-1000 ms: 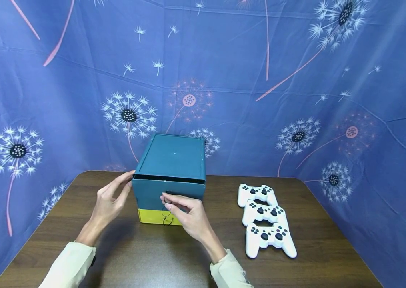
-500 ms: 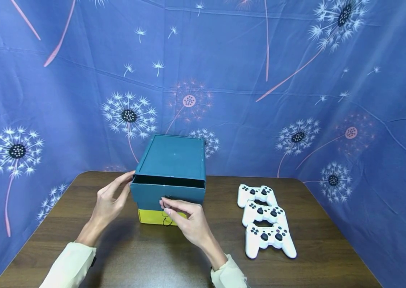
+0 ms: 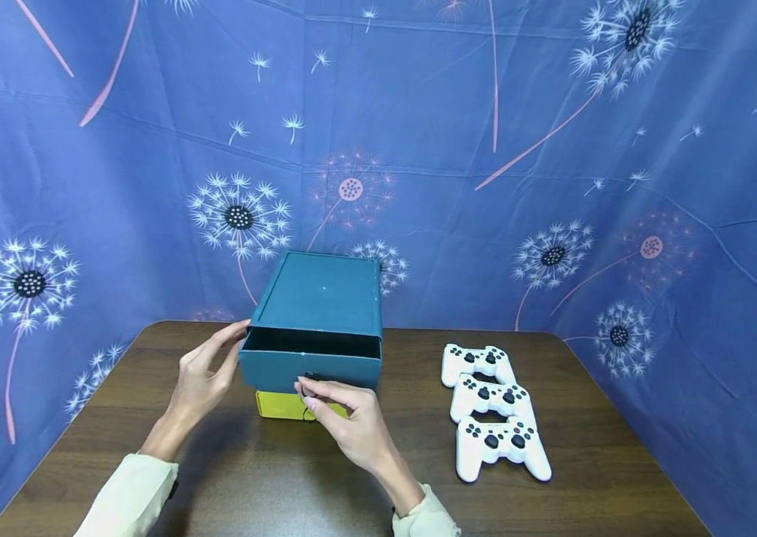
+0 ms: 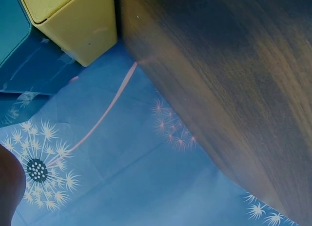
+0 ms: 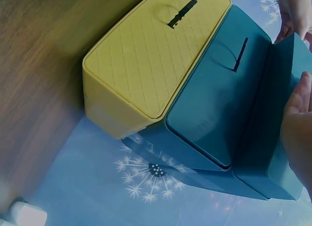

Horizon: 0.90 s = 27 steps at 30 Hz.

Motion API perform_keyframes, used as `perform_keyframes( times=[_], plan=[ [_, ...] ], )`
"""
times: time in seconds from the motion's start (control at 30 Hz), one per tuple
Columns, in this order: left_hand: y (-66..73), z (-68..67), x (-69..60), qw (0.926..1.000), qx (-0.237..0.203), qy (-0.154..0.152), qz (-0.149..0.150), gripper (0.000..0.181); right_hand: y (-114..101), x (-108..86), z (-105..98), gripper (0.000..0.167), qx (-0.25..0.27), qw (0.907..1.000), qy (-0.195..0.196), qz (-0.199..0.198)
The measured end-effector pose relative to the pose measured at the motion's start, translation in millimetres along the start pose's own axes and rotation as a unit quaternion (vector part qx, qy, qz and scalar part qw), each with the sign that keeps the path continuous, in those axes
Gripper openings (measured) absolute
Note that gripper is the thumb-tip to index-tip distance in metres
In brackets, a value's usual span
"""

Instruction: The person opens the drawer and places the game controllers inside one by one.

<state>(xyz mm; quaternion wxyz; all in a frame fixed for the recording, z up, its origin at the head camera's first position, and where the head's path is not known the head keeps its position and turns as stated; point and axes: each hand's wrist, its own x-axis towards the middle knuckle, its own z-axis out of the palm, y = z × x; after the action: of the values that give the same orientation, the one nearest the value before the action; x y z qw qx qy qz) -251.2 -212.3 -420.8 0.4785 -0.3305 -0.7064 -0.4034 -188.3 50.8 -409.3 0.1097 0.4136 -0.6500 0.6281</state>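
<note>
A small drawer unit (image 3: 324,291) with a teal top stands at the back of the table. Its top teal drawer (image 3: 257,365) is slid partway out, and the dark inside shows. My right hand (image 3: 354,418) pinches the thin black pull at the front of that drawer between thumb and fingers. Against the unit's left side my left hand (image 3: 203,377) rests its extended fingers. Below, a second teal drawer (image 5: 209,109) and a yellow drawer (image 5: 136,65) are closed, each with a black ring pull. In the left wrist view only a blurred bit of hand shows.
Three white game controllers (image 3: 502,447) lie in a column, close together, on the right of the brown wooden table (image 3: 271,477). A blue cloth (image 3: 445,224) with dandelion prints hangs behind the table and along its sides.
The top drawer has come forward out of the unit, and its opening has widened. My right hand has moved toward me with the pull; the left hand has stayed on the side.
</note>
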Motion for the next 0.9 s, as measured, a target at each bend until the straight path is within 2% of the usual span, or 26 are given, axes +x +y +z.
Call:
perform_keyframes(
  times=[0.13,0.3,0.47,0.63,0.9],
  plan=[
    [0.0,0.2,-0.3,1.0000,0.001,0.003,0.000,0.027,-1,-2.7,2,0.029,-0.003,1.0000,0.002,0.004],
    [-0.5,0.2,-0.4,1.0000,0.001,0.007,0.002,0.041,-4,-5.6,4,0.029,-0.007,0.9999,0.000,-0.007],
    [-1.9,0.0,0.3,1.0000,-0.003,0.008,0.001,0.027,-6,-6.5,5,0.028,-0.019,0.9994,-0.001,-0.027],
    [-0.8,0.3,0.4,1.0000,0.004,0.007,-0.003,0.049,-9,-9.6,6,0.029,-0.023,0.9992,-0.001,-0.033],
    [-1.1,1.5,-0.6,0.9999,0.012,0.011,-0.003,0.051,-11,-13.4,8,0.029,-0.035,0.9985,-0.002,-0.041]
  ],
)
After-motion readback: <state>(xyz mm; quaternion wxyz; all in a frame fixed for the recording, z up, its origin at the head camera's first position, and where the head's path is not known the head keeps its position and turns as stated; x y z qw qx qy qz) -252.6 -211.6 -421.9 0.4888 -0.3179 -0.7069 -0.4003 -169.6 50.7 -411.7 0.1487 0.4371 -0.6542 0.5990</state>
